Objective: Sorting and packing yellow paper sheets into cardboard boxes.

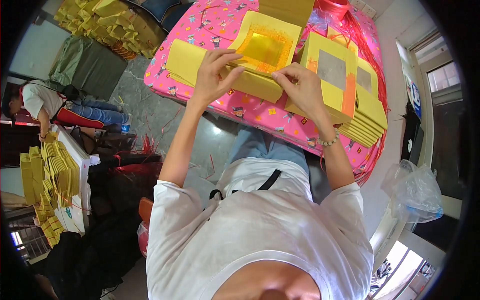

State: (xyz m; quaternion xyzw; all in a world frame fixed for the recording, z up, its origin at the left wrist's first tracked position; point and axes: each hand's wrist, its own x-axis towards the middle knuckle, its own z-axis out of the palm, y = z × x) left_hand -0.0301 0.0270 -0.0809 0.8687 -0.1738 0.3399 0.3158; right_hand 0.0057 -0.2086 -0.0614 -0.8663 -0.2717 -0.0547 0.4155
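A yellow paper sheet (267,47) with a shiny gold square and orange print lies on a stack of yellow paper (257,85), which sits at the table's near edge. My left hand (214,75) is at the sheet's left near corner, fingers bent over the top and thumb at the near edge. At the right near corner, my right hand (300,85) pinches the edge between thumb and fingers. The sheet's near edge curves up between the hands. Left of it are more folded yellow papers (185,62), partly behind my left hand.
Stacked yellow paper bundles (325,70) with grey squares stand at the right on the pink patterned table cover (212,25). Red strings (375,95) hang off the table's right side. At the left, a person (42,105) works at a white table (77,165) holding yellow paper bundles.
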